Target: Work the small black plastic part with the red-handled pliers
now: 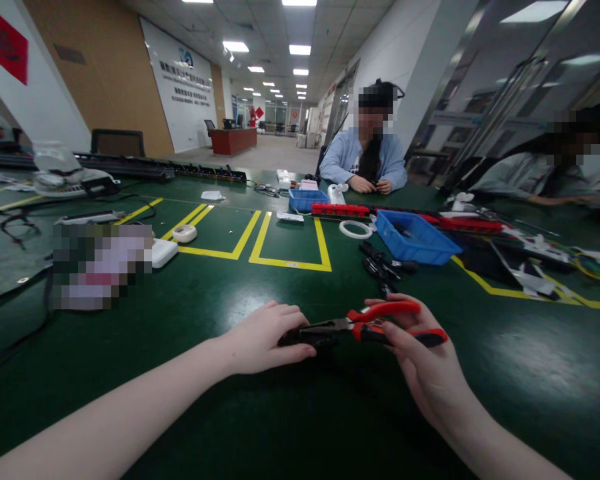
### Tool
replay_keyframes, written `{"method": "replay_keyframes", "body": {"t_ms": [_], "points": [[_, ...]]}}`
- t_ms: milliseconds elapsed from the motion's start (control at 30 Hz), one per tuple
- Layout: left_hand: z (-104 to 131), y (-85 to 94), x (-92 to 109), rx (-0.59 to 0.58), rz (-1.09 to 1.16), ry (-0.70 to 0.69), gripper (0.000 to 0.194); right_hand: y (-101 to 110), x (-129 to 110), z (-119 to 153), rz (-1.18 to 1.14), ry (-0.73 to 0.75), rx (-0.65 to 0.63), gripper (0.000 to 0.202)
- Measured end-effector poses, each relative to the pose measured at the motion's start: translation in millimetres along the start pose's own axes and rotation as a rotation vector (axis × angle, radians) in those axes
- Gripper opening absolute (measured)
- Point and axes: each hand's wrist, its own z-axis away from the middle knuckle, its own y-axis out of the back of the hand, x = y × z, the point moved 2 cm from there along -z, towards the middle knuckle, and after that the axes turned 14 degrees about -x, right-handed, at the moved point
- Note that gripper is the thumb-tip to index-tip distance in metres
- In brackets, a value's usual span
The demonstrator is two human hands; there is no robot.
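My right hand (425, 353) is wrapped around the red and black handles of long-nose pliers (353, 321), which point to the left. The handles are spread somewhat apart. My left hand (267, 337) is closed, thumb and fingers pinching a small black part (325, 341) low over the green table. The plier jaws lie at this part beside my left fingers; whether they grip it cannot be seen. Most of the black part is hidden by my fingers and the jaws. Just beyond my hands lies a bunch of black parts (377, 263).
Blue bins (415, 248) (307, 199) stand ahead, with a white ring (356, 229) between them. A tape roll (185, 233) and a white box (164, 253) lie left. Yellow tape marks (290, 265) cross the table (300, 420). Co-workers (363, 157) sit opposite and at right.
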Motion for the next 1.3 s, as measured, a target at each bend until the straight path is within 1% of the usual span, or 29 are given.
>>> {"method": "replay_keyframes", "body": {"t_ms": [133, 200, 467, 600, 833, 1100, 1300], "points": [[-0.6, 0.4, 1.1, 0.0, -0.009, -0.004, 0.024, 0.0, 4.1, -0.1, 0.0, -0.026, -0.051, 0.051], [-0.9, 0.6, 1.2, -0.001, -0.012, -0.003, 0.024, 0.4, 5.8, 0.2, -0.002, -0.034, -0.055, 0.053], [0.5, 2.1, 2.6, 0.006, 0.01, 0.01, 0.023, 2.9, 4.5, -3.0, -0.023, -0.041, 0.027, 0.059], [1.4, 1.5, 3.2, 0.015, 0.018, 0.008, 0.022, 2.2, 3.6, -3.0, -0.036, -0.044, 0.03, 0.061], [-0.1, -0.5, 0.8, 0.017, -0.003, 0.003, 0.024, 1.5, 4.4, -1.3, -0.041, -0.058, -0.01, 0.054], [-0.8, 1.1, 2.4, 0.011, -0.015, 0.002, 0.024, 4.6, 6.1, -2.3, -0.049, -0.053, 0.029, 0.057], [-0.3, 0.1, 1.3, 0.007, -0.007, -0.001, 0.022, 5.7, 7.0, -1.6, -0.096, -0.076, 0.036, 0.052]]}}
